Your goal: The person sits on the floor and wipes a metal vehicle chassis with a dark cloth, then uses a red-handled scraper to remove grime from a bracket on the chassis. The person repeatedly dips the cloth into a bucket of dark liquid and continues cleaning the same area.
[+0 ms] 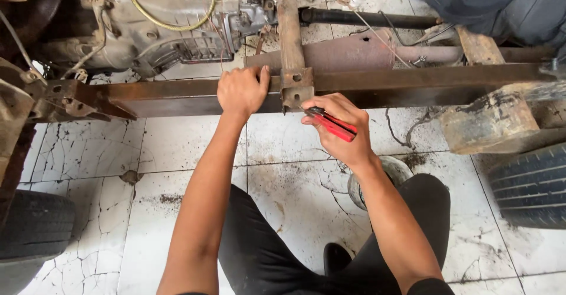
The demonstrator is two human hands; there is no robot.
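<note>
Bracing the rusty frame rail (177, 97) with your left hand (242, 90) clamped on it, you held red-handled pliers (331, 123) in your closed right hand (339, 131) at the bracket (296, 87), at five o'clock from it, likely needing a grip there next.

Rusty matt steel rail (177, 97); cracked, grimy glazed floor tiles (194, 147).

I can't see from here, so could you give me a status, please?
Left hand gripping rail. Right hand holding red pliers at bracket. Nothing in between.
</note>
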